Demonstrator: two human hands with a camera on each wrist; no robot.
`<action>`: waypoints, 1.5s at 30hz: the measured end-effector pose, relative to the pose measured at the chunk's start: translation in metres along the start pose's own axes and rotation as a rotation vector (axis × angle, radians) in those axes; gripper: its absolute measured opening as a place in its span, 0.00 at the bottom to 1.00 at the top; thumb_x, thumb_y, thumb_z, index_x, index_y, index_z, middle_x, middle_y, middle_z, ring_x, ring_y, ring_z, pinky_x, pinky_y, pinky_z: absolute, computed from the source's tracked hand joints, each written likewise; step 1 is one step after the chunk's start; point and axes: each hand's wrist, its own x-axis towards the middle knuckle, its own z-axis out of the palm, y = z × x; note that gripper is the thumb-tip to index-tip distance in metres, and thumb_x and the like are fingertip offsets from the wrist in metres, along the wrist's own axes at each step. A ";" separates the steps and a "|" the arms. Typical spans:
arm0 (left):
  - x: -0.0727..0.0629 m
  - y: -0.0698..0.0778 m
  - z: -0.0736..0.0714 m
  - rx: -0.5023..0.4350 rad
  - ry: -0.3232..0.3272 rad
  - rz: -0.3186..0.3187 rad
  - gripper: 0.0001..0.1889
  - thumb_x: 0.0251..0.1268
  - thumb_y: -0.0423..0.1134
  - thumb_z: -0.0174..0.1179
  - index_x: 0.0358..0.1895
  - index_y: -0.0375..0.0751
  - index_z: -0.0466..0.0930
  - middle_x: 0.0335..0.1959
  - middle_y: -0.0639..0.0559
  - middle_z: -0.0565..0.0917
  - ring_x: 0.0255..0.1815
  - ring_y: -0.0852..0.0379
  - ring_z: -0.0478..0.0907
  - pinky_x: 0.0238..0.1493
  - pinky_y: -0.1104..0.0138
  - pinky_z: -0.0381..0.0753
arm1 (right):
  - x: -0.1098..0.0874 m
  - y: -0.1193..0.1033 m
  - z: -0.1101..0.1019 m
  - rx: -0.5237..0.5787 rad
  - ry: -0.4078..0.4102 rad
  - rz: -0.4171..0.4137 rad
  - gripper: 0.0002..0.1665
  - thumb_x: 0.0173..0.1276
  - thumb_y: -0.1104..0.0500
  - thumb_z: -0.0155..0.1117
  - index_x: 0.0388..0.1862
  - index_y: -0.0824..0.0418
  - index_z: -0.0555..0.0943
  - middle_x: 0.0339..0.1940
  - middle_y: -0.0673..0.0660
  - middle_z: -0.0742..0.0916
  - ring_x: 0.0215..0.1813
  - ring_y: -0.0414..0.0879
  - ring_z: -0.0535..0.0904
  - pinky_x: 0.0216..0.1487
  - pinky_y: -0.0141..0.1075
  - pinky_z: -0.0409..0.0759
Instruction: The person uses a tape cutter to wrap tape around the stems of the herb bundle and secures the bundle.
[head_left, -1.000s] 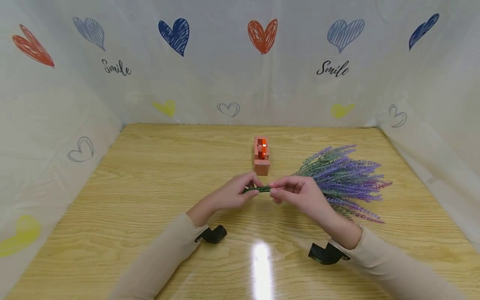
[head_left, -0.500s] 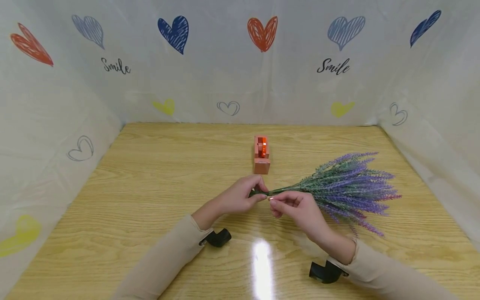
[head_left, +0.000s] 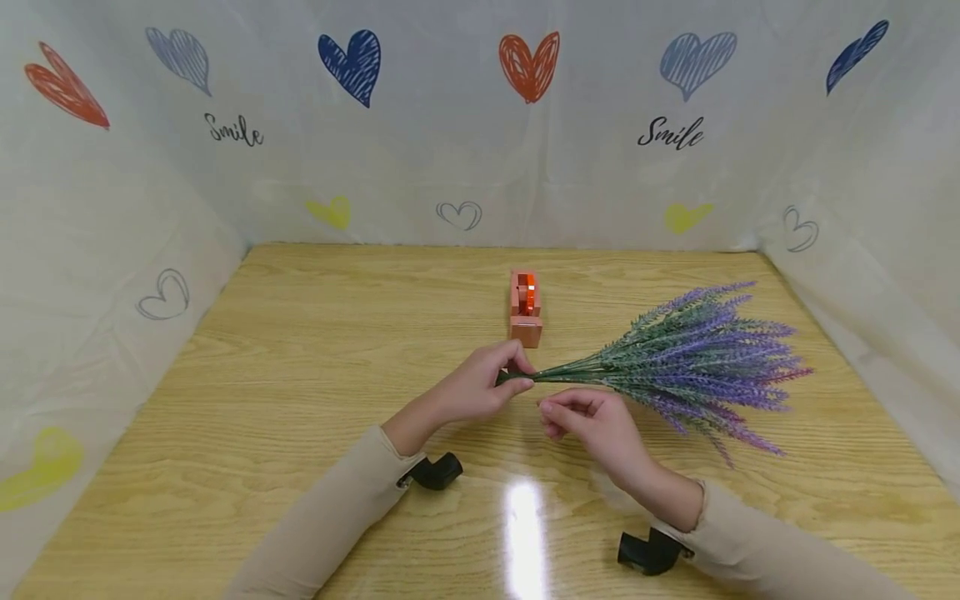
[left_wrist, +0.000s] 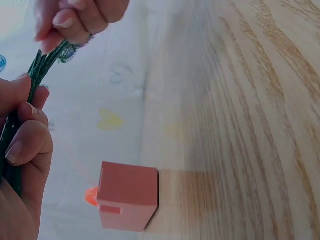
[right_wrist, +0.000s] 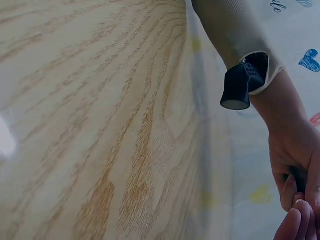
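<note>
A bunch of artificial lavender, with purple heads and green stems, lies sideways across the table's right half, heads to the right. My left hand grips the stems close to their lower ends; in the left wrist view its fingers curl round the dark green stems. Just below the stems in the head view, my right hand pinches with thumb and forefinger. Between those fingertips is something tiny and thin, apparently a strip of clear tape, hard to make out. The right wrist view shows both hands meeting at the lower right edge.
Behind the hands stands a pink tape dispenser with an orange roll core. The wooden table is bordered by a pale curtain printed with hearts. A black wrist camera mount juts from the left sleeve.
My right hand has drawn back from the stems towards the front, and a shiny bit showed at its fingertips half a second ago. The lavender swung to the right while the left hand kept hold.
</note>
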 end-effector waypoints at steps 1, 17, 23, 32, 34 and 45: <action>0.000 0.000 0.000 0.003 0.003 0.001 0.05 0.64 0.29 0.57 0.38 0.37 0.72 0.36 0.49 0.78 0.36 0.60 0.75 0.38 0.69 0.74 | 0.001 0.001 0.000 -0.003 0.001 0.014 0.16 0.67 0.63 0.59 0.39 0.80 0.79 0.27 0.63 0.83 0.29 0.45 0.80 0.35 0.39 0.80; 0.008 0.006 -0.013 0.002 0.060 0.041 0.04 0.63 0.27 0.57 0.38 0.35 0.73 0.35 0.49 0.79 0.35 0.59 0.75 0.38 0.68 0.74 | 0.000 0.010 -0.002 -0.061 -0.479 0.230 0.11 0.65 0.63 0.61 0.36 0.73 0.83 0.25 0.59 0.85 0.25 0.40 0.80 0.29 0.34 0.80; 0.008 0.003 -0.015 0.052 0.036 0.052 0.04 0.62 0.27 0.58 0.37 0.36 0.73 0.35 0.49 0.79 0.33 0.61 0.74 0.34 0.70 0.73 | 0.000 -0.047 -0.015 -0.398 -0.565 -0.521 0.05 0.58 0.67 0.67 0.32 0.60 0.86 0.29 0.49 0.86 0.29 0.35 0.80 0.30 0.29 0.78; 0.006 -0.003 -0.012 0.067 0.038 0.087 0.05 0.61 0.27 0.59 0.37 0.36 0.73 0.35 0.49 0.78 0.31 0.62 0.73 0.33 0.71 0.73 | 0.046 -0.076 -0.049 -0.883 -0.258 -0.527 0.16 0.50 0.60 0.75 0.40 0.58 0.85 0.38 0.51 0.86 0.40 0.44 0.80 0.37 0.40 0.77; 0.005 -0.004 -0.011 0.065 0.035 0.092 0.05 0.61 0.27 0.59 0.37 0.36 0.73 0.35 0.48 0.78 0.32 0.61 0.74 0.34 0.71 0.74 | 0.053 -0.069 -0.053 -0.958 -0.315 -0.459 0.19 0.50 0.58 0.76 0.43 0.59 0.84 0.40 0.52 0.85 0.42 0.45 0.81 0.40 0.41 0.78; 0.003 -0.008 -0.006 0.081 0.032 0.065 0.05 0.61 0.27 0.59 0.36 0.37 0.73 0.34 0.50 0.77 0.29 0.61 0.68 0.31 0.71 0.71 | 0.059 -0.039 -0.058 -0.916 -0.413 -0.474 0.10 0.57 0.62 0.70 0.39 0.55 0.82 0.33 0.47 0.85 0.25 0.33 0.74 0.25 0.31 0.72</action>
